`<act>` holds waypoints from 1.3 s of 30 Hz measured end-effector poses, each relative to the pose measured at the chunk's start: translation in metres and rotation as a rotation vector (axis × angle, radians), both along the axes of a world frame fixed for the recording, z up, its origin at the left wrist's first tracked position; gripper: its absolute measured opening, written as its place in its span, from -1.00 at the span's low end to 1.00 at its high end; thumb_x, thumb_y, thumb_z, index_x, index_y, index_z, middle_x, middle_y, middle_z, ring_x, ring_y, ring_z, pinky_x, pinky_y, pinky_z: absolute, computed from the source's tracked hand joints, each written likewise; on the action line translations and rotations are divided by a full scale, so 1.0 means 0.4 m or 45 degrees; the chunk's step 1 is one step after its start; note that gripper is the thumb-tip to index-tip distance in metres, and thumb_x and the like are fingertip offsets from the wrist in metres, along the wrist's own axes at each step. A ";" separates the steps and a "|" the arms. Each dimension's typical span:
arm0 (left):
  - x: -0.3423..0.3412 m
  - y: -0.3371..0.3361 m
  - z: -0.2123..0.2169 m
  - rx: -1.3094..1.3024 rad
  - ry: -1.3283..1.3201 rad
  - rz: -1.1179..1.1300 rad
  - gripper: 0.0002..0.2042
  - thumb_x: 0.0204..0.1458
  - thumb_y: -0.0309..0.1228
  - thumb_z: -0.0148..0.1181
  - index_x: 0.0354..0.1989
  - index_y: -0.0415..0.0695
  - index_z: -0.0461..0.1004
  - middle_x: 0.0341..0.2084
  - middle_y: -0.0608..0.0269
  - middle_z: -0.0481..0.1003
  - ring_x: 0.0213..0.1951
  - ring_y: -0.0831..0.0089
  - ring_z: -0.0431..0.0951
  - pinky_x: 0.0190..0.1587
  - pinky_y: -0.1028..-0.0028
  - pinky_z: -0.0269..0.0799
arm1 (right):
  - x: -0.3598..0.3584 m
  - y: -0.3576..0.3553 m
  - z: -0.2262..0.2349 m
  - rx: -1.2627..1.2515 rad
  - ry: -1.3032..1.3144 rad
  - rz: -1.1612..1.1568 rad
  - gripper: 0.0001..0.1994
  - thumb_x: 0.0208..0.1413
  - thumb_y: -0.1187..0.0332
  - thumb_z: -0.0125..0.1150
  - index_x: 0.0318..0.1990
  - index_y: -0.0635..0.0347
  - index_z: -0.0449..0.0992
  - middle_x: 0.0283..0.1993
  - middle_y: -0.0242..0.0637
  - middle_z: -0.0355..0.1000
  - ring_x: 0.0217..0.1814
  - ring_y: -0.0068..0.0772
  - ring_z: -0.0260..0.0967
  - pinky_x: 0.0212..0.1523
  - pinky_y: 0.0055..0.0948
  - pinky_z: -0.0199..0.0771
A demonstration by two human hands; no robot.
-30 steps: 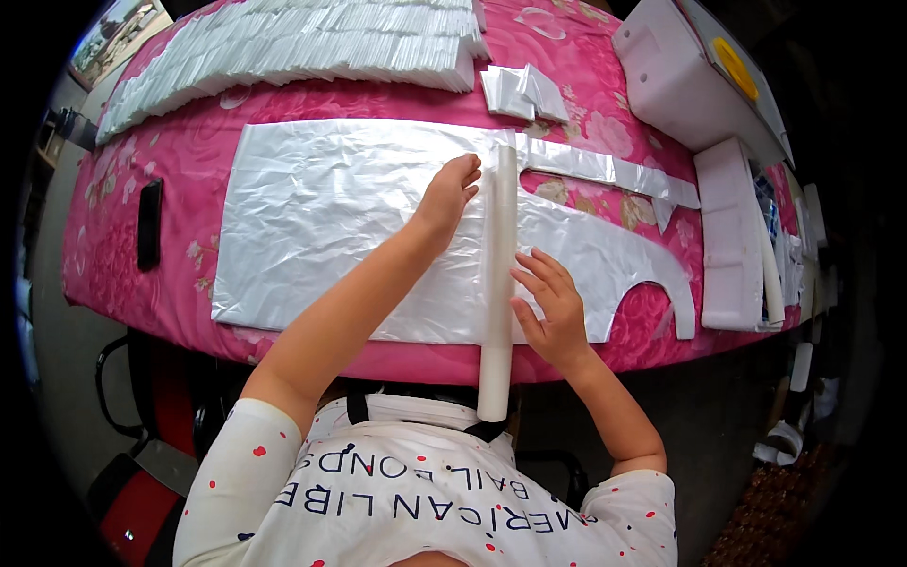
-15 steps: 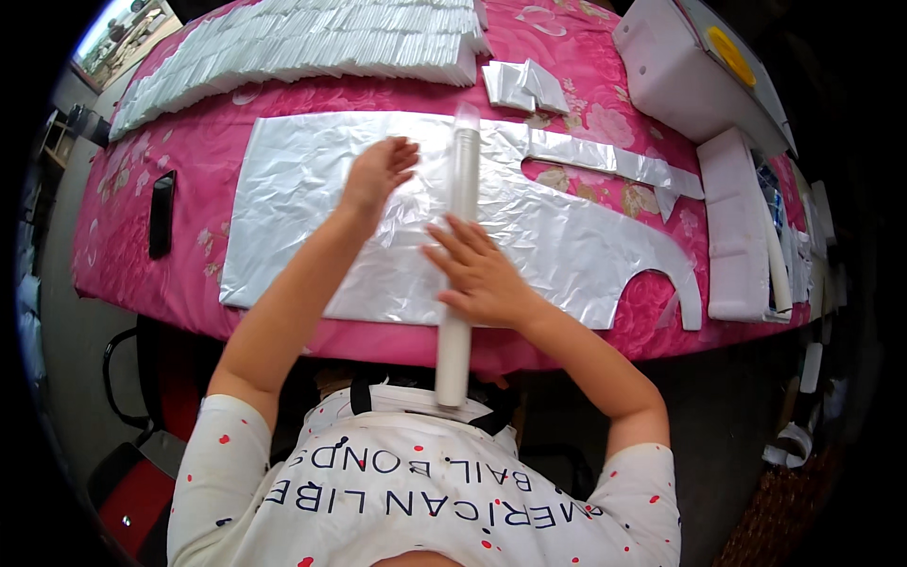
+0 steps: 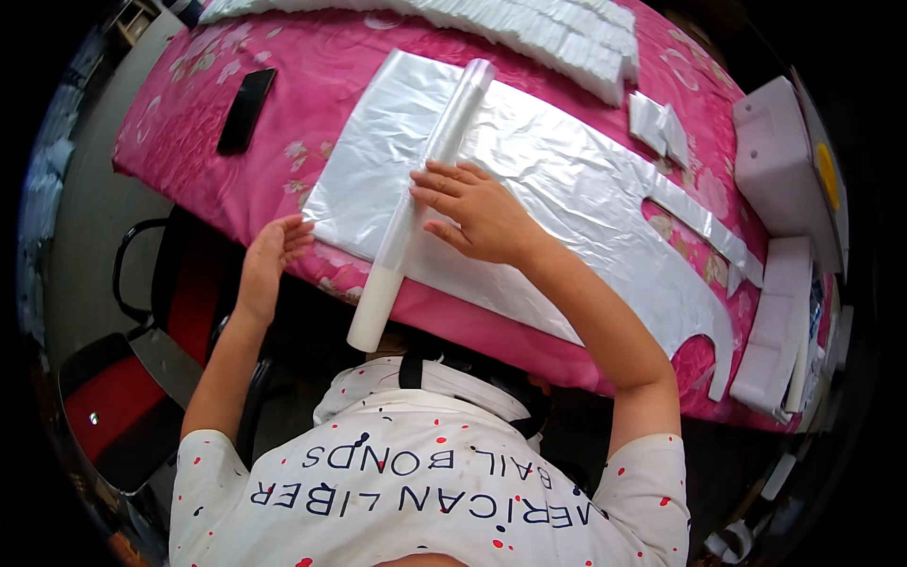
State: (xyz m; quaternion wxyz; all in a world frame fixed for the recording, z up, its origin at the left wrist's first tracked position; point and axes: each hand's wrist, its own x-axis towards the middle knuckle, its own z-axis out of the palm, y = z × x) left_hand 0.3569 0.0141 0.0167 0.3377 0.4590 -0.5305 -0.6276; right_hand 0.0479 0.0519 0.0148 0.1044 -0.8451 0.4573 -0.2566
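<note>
Whitish roll (image 3: 395,241) is lying aslant across the white plastic sheet (image 3: 548,156), left of the sheet's middle. Its far end is reaching the sheet's far edge; its near end is jutting out past the table edge, toward the person's lap.

Right hand (image 3: 477,215) is resting palm down over the roll's middle, fingers apart, not wrapping round it. From where I'm standing, I'm not able to tell how hard it's pressing.

Left hand (image 3: 274,248) is hovering by the sheet's near left corner, fingers apart and slightly bent, holding nothing. Whether the fingertips are touching that corner, I can't tell.

Sheet is lying wrinkled on the pink floral tablecloth (image 3: 194,113), its right end narrowing into straps beside curved cut-outs, with cloth showing through.

Dark phone (image 3: 246,111) is lying left of the sheet, well apart. Folded white packets (image 3: 658,128) are sitting beyond it at the right; long rows of white folded plastic (image 3: 529,33) are lining the far side. White foam box (image 3: 775,156) is standing at the right end, a second foam piece (image 3: 773,331) sitting nearer. Red-and-black chair (image 3: 123,406) is standing at lower left.
</note>
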 end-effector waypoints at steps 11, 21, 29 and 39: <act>-0.074 0.102 -0.020 -0.846 -1.206 -0.099 -0.36 -0.16 -0.42 0.29 0.13 -0.29 0.14 -0.18 0.03 0.33 -0.15 0.28 0.40 -0.10 0.39 0.34 | 0.310 -0.215 -0.096 -0.103 -0.139 -0.486 -0.46 0.03 0.23 0.03 0.19 0.20 0.21 0.30 0.01 0.01 0.40 0.01 -0.22 0.32 -0.06 -0.22; -0.126 0.139 0.054 0.288 0.329 -0.282 -0.56 -0.07 -0.39 0.23 0.00 -0.27 0.30 -0.22 0.17 0.44 -0.28 0.54 0.48 -0.19 0.50 0.44 | 0.200 -0.090 0.038 0.921 -2.017 -0.097 -0.32 -0.10 0.00 0.31 0.05 0.32 0.27 -0.02 -0.06 0.32 0.10 -0.25 0.26 0.08 -0.34 0.26; -0.202 0.152 0.085 0.415 0.535 -0.438 -0.52 -0.11 -0.27 0.27 -0.05 -0.27 0.33 -0.17 0.12 0.43 -0.29 0.52 0.48 -0.26 0.52 0.46 | 0.065 0.041 0.028 1.015 -2.078 -0.098 -0.43 -0.20 0.25 0.45 -0.03 0.29 0.35 -0.35 -0.39 0.42 -0.43 -0.66 0.27 -0.48 -0.63 0.24; -0.263 0.176 0.099 0.742 0.843 -0.623 -0.37 -0.15 -0.18 0.27 0.06 -0.30 0.23 -0.20 0.10 0.39 -0.32 0.53 0.44 -0.30 0.53 0.45 | 0.033 0.106 0.027 1.001 -2.152 0.050 -0.56 -0.26 0.20 0.48 -0.23 0.23 0.49 -0.39 -0.40 0.44 -0.42 -0.64 0.28 -0.48 -0.60 0.25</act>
